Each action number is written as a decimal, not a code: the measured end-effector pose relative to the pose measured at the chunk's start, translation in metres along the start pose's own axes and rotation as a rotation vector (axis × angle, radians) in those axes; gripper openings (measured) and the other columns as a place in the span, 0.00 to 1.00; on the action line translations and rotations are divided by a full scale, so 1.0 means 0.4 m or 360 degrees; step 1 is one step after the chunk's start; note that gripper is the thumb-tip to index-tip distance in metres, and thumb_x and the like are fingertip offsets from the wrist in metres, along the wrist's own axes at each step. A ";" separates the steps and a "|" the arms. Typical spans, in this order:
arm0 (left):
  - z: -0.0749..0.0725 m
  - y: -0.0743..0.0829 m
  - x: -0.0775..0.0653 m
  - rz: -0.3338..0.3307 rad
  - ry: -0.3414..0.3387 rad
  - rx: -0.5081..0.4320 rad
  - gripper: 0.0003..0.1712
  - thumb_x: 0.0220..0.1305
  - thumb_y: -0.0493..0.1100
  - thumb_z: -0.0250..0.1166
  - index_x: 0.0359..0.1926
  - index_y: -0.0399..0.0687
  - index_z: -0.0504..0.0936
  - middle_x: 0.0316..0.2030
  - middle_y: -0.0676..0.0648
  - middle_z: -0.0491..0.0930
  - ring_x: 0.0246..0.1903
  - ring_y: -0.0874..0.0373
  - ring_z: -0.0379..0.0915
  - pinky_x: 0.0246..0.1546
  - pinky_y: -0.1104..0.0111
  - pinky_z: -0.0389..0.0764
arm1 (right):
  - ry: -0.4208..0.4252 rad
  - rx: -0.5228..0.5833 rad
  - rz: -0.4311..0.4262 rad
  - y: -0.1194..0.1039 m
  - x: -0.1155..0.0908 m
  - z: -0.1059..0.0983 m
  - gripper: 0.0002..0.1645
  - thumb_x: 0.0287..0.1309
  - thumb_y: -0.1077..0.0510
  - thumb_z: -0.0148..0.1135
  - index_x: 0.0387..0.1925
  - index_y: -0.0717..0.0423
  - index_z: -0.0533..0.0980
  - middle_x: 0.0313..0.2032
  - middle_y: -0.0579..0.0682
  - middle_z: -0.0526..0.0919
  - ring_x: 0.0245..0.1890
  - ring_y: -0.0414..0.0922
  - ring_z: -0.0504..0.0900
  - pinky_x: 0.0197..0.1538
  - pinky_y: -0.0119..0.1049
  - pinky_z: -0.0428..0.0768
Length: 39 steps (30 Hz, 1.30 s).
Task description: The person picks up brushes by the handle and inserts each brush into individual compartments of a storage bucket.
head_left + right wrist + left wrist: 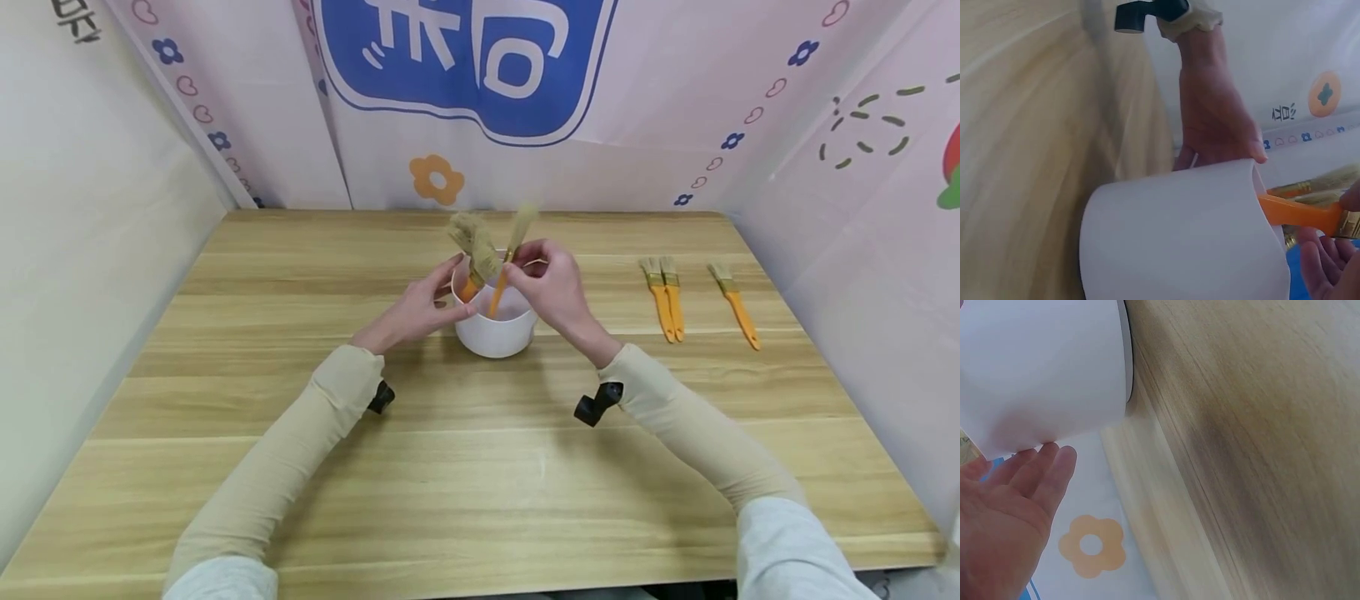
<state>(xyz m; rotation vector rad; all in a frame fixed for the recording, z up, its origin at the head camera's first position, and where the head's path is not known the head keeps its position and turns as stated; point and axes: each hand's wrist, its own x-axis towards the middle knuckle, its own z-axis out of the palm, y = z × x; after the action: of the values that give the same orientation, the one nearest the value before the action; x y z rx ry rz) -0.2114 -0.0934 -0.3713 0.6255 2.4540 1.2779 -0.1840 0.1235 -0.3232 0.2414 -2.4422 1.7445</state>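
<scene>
A white round tub (495, 337) stands upright on the wooden table. My left hand (420, 308) holds it from the left, with the thumb near the front rim; in the left wrist view the fingers (1038, 475) touch the tub's wall. My right hand (555, 287) pinches a paintbrush (498, 293) with an orange handle near its metal band, bristles up. The lower end of that handle reaches into the tub, as the right wrist view also shows. Other brushes (472, 242) lean in the tub, bristles above the left rim; their lower ends are partly hidden.
To the right on the table (480, 500), two more orange-handled brushes (663, 300) lie side by side. Farther right is a single brush (738, 312). A printed white backdrop (645, 167) rises behind the table's far edge, and pale panels flank both sides.
</scene>
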 end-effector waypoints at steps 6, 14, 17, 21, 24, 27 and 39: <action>0.002 -0.002 0.001 0.0008 0.0010 -0.0006 0.51 0.58 0.60 0.63 0.74 0.64 0.41 0.74 0.47 0.46 0.69 0.45 0.55 0.66 0.53 0.66 | -0.0068 -0.0157 -0.0125 0.008 -0.019 0.017 0.14 0.51 0.63 0.62 0.38 0.67 0.73 0.35 0.58 0.80 0.33 0.44 0.81 0.36 0.23 0.78; -0.010 0.055 -0.030 0.0006 -0.0024 -0.0051 0.50 0.61 0.51 0.62 0.74 0.53 0.40 0.73 0.40 0.45 0.70 0.44 0.53 0.66 0.53 0.65 | -0.0127 -0.0448 -0.0380 0.009 -0.031 0.036 0.16 0.47 0.59 0.67 0.39 0.61 0.76 0.32 0.57 0.81 0.35 0.48 0.78 0.42 0.41 0.77; -0.013 0.080 -0.043 -0.0001 -0.0038 -0.0059 0.50 0.62 0.49 0.62 0.74 0.49 0.39 0.73 0.38 0.45 0.70 0.43 0.53 0.66 0.53 0.65 | -0.0090 -0.0553 -0.0439 0.015 -0.036 0.042 0.19 0.44 0.56 0.70 0.38 0.62 0.77 0.34 0.57 0.82 0.39 0.50 0.78 0.47 0.44 0.76; -0.013 0.081 -0.043 0.0000 -0.0037 -0.0065 0.50 0.62 0.49 0.61 0.74 0.50 0.39 0.72 0.36 0.46 0.70 0.42 0.53 0.66 0.53 0.65 | -0.0058 -0.0729 -0.0535 0.024 -0.048 0.047 0.20 0.42 0.54 0.73 0.33 0.63 0.77 0.36 0.57 0.80 0.43 0.52 0.76 0.51 0.46 0.73; -0.014 0.082 -0.045 0.0009 -0.0035 -0.0073 0.49 0.62 0.48 0.61 0.74 0.49 0.40 0.72 0.36 0.48 0.70 0.42 0.53 0.67 0.52 0.64 | -0.0045 -0.0827 -0.0646 0.031 -0.056 0.048 0.19 0.42 0.55 0.72 0.33 0.63 0.77 0.35 0.57 0.79 0.42 0.53 0.75 0.52 0.47 0.72; -0.013 0.079 -0.043 0.0012 -0.0034 -0.0071 0.49 0.62 0.48 0.61 0.74 0.48 0.40 0.72 0.36 0.47 0.70 0.42 0.53 0.67 0.52 0.64 | -0.0027 -0.0857 -0.0719 0.039 -0.063 0.049 0.18 0.41 0.57 0.72 0.33 0.63 0.77 0.35 0.58 0.80 0.41 0.53 0.75 0.51 0.47 0.72; 0.002 -0.008 0.002 0.0039 -0.0003 -0.0105 0.52 0.60 0.53 0.63 0.74 0.58 0.39 0.73 0.40 0.48 0.70 0.46 0.53 0.67 0.55 0.65 | -0.0063 -0.0713 -0.0804 0.063 -0.075 0.040 0.19 0.37 0.61 0.72 0.34 0.66 0.77 0.43 0.61 0.79 0.45 0.56 0.74 0.52 0.48 0.72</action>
<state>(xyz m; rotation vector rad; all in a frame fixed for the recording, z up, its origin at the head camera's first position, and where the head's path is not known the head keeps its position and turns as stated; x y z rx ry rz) -0.2125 -0.0939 -0.3744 0.6412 2.3987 1.3609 -0.1601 0.1180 -0.3577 0.7599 -2.4289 0.9741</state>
